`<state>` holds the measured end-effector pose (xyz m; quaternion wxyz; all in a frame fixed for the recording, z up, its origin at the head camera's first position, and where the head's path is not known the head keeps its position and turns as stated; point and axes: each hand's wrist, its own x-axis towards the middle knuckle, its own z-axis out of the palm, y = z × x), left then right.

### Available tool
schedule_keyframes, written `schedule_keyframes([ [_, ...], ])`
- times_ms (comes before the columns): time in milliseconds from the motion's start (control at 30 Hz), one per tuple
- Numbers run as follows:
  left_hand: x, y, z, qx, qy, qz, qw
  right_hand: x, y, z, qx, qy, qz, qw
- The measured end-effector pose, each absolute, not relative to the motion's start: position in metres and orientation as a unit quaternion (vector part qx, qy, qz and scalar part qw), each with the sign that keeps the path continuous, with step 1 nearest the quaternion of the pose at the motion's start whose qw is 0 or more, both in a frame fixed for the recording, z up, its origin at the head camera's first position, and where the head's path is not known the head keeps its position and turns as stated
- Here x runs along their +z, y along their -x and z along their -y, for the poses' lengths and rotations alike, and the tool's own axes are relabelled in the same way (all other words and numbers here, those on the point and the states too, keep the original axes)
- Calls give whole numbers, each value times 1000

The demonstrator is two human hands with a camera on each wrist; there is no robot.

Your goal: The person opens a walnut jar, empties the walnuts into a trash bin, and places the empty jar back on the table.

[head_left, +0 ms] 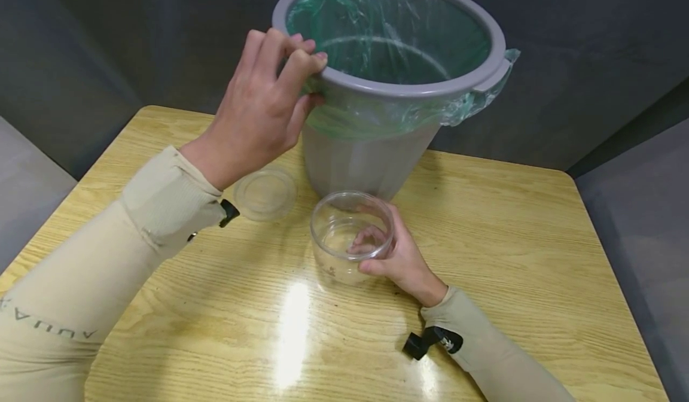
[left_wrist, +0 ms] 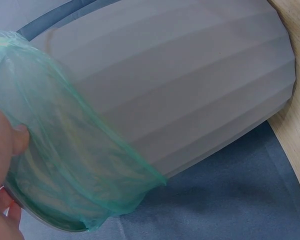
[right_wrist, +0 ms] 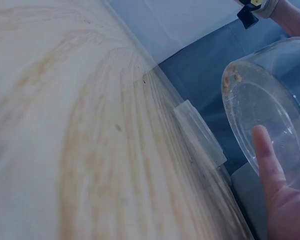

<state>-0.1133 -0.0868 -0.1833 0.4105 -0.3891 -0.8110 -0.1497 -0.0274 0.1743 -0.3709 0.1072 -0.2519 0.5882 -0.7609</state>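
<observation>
A grey plastic bin lined with a green bag stands at the back of the wooden table. My left hand grips the bin's near-left rim, thumb outside on the folded bag, fingers curled over the edge. In the left wrist view the bin wall and bag overhang fill the frame. My right hand holds a clear round container that stands on the table in front of the bin, fingers curled round its side. The right wrist view shows the container with small crumbs inside.
A clear round lid lies flat on the table left of the container, under my left wrist. Dark grey fabric walls surround the table. The tabletop shows glare near the front centre.
</observation>
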Motion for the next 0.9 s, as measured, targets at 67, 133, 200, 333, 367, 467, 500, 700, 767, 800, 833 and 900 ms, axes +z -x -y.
schedule_keyframes([
  [67,-183,113,87,-149,388,812,411,-371,28,-174,-759,250,-591,112],
  [133,-183,113,87,-148,388,812,411,-371,28,-174,-758,249,-592,115],
  [200,-183,113,87,-147,388,812,411,-371,28,-175,-757,251,-592,116],
  [333,-184,113,87,-148,389,811,411,-373,28,-174,-759,251,-589,116],
  [367,-184,113,87,-148,389,811,411,-373,28,-174,-759,251,-589,115],
  [467,-184,113,87,-147,391,810,412,-373,27,-175,-760,250,-589,115],
  [500,-184,113,86,-146,391,810,412,-373,27,-175,-760,250,-590,114],
  [700,-184,113,86,-145,391,810,413,-373,28,-175,-758,250,-591,114],
  [767,-183,113,87,-145,391,810,413,-373,28,-175,-756,250,-593,117],
  [800,-184,113,87,-145,390,810,413,-374,28,-175,-755,248,-595,119],
  [833,-183,113,87,-145,390,810,413,-374,28,-175,-755,247,-596,120],
  [900,-183,113,87,-146,391,809,413,-374,28,-176,-755,244,-596,123],
])
